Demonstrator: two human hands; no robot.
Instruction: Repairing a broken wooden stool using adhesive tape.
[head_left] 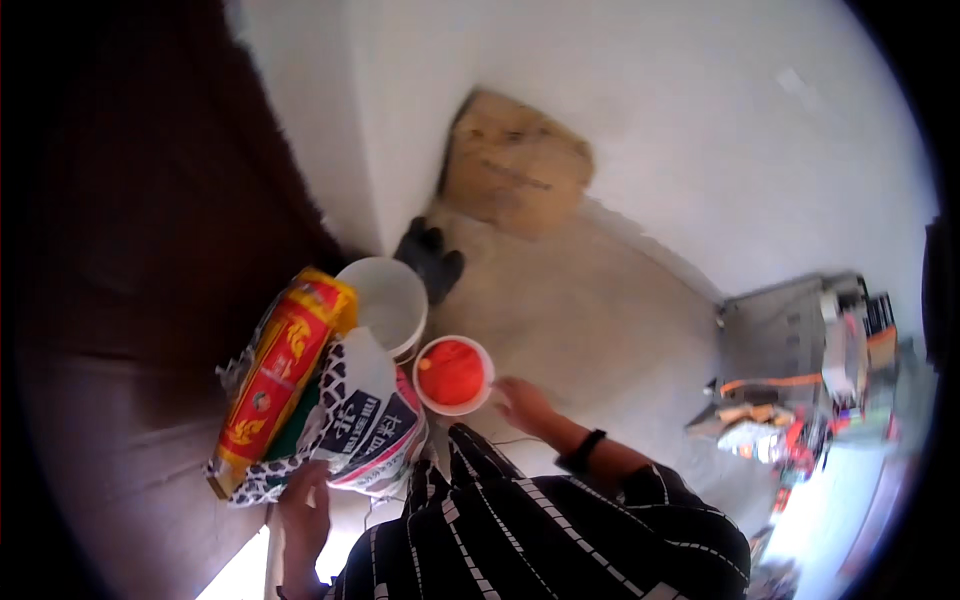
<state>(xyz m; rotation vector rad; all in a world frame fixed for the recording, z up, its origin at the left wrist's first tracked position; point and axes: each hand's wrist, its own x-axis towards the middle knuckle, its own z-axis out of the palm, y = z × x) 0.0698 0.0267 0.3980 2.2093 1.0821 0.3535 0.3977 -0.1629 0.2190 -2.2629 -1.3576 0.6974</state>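
Note:
My left hand [303, 510] is at the lower edge of a white printed sack [375, 425], its fingers stretched up along the plastic. Whether it presses on the sack is hard to see. A small white bucket [481, 400] stands on the floor beside the sack, with a bright red item [452, 373] inside it. At the bucket's right rim is my right hand [525, 405], fingers reaching out and slightly apart. It wears a dark wristband. Contact with the rim is too blurred to confirm. A long red and yellow package [275, 385] lies tilted on the sack.
Behind the sack is a larger white bucket [375, 295], and dark gloves or boots [430, 262] lie beyond it. Flattened cardboard [520, 165] leans in the wall corner. A grey crate [775, 330] and mixed items are at the right. A dark brown surface [180, 250] rises on the left.

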